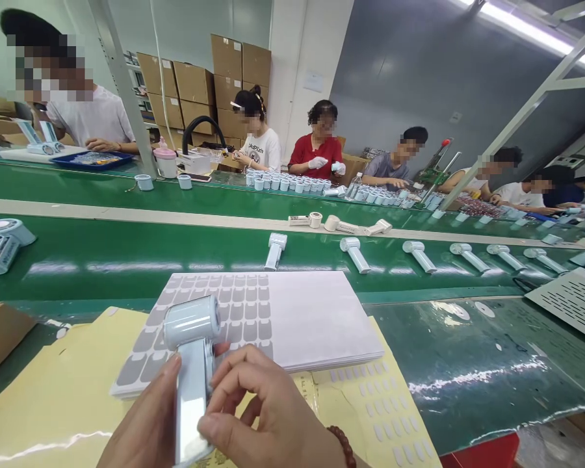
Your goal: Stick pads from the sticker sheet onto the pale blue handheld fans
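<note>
My left hand (146, 422) is wrapped round the handle of a pale blue handheld fan (192, 354), which stands upright with its round head on top. My right hand (266, 416) is curled against the handle's right side, fingertips pinched on its surface; whether a sticker is under them I cannot tell. Just behind the fan lies a stack of white sheets (316, 318) carrying rows of grey stickers (234, 312). The stack rests on yellow backing sheets (63, 390).
A green conveyor belt (127, 257) carries several more fans (275, 250) to the right. Two fans (0, 244) lie at the left edge. Other people sit working across the far belt. A cardboard box (0, 335) is at my left, a perforated metal panel (572, 299) at right.
</note>
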Action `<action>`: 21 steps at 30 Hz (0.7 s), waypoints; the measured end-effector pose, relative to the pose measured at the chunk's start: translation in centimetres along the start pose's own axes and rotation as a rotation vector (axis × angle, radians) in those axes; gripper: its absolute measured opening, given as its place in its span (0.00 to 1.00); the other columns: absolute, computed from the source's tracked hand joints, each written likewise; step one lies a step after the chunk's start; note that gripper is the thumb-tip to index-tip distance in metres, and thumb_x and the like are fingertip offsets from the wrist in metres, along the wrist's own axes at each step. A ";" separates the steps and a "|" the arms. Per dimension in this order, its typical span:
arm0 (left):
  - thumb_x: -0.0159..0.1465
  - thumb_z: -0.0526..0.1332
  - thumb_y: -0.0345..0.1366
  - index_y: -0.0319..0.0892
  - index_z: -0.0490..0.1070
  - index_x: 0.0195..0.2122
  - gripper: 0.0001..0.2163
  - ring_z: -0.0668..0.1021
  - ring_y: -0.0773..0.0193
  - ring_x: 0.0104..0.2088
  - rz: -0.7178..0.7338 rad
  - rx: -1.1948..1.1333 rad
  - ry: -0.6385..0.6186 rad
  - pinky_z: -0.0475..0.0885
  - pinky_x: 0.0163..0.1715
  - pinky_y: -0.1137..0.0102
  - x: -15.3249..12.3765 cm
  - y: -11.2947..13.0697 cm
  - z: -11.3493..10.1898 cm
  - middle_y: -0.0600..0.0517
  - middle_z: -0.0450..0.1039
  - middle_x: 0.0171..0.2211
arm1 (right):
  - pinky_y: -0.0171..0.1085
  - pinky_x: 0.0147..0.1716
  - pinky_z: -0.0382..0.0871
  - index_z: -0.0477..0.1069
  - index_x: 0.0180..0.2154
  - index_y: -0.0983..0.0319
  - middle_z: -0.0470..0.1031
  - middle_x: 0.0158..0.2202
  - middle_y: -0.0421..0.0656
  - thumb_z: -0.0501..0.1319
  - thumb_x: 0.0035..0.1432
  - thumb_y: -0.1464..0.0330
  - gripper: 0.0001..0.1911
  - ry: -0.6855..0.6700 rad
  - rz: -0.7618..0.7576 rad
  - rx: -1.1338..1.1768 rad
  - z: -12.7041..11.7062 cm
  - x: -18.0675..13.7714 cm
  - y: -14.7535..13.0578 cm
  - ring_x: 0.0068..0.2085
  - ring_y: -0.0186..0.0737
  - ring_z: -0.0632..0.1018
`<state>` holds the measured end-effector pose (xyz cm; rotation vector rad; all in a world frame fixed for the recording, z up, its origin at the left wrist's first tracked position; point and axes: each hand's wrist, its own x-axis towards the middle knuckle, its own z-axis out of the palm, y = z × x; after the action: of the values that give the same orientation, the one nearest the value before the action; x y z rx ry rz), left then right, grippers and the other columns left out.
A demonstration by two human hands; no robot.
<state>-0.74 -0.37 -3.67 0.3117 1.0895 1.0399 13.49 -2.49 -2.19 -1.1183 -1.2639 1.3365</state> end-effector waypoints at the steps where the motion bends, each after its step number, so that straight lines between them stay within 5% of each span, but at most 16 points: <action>1: 0.47 0.76 0.55 0.50 0.84 0.43 0.25 0.66 0.45 0.67 -0.004 0.006 0.001 0.76 0.53 0.65 -0.1 0.1 0.5 0.52 0.84 0.48 | 0.27 0.22 0.61 0.71 0.24 0.60 0.71 0.41 0.40 0.68 0.48 0.68 0.06 -0.013 0.002 -0.031 0.0 0.2 -0.1 0.30 0.30 0.72; 6: 0.49 0.78 0.45 0.52 0.83 0.46 0.22 0.70 0.50 0.65 0.059 -0.050 -0.049 0.74 0.57 0.67 0.5 0.2 0.8 0.56 0.83 0.50 | 0.27 0.26 0.66 0.69 0.26 0.59 0.68 0.40 0.40 0.67 0.51 0.74 0.08 -0.032 -0.019 -0.153 -0.5 1.0 -0.4 0.38 0.35 0.77; 12: 0.49 0.77 0.50 0.49 0.82 0.51 0.27 0.78 0.46 0.57 0.022 -0.012 -0.079 0.78 0.53 0.64 2.5 -0.3 -0.4 0.52 0.83 0.50 | 0.29 0.29 0.68 0.68 0.26 0.59 0.68 0.38 0.40 0.66 0.52 0.77 0.10 -0.021 -0.034 -0.191 -0.7 1.5 -0.7 0.49 0.42 0.79; 21: 0.57 0.73 0.50 0.48 0.77 0.57 0.28 0.76 0.47 0.60 0.060 -0.063 -0.037 0.76 0.56 0.62 2.1 -0.5 1.1 0.50 0.82 0.52 | 0.31 0.27 0.68 0.69 0.27 0.60 0.67 0.38 0.39 0.65 0.52 0.77 0.08 0.019 -0.119 -0.290 -0.7 1.9 0.4 0.36 0.36 0.79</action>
<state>0.62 1.35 -4.70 0.3137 1.0170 1.1156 13.92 -0.50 -2.65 -1.2281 -1.5201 1.0752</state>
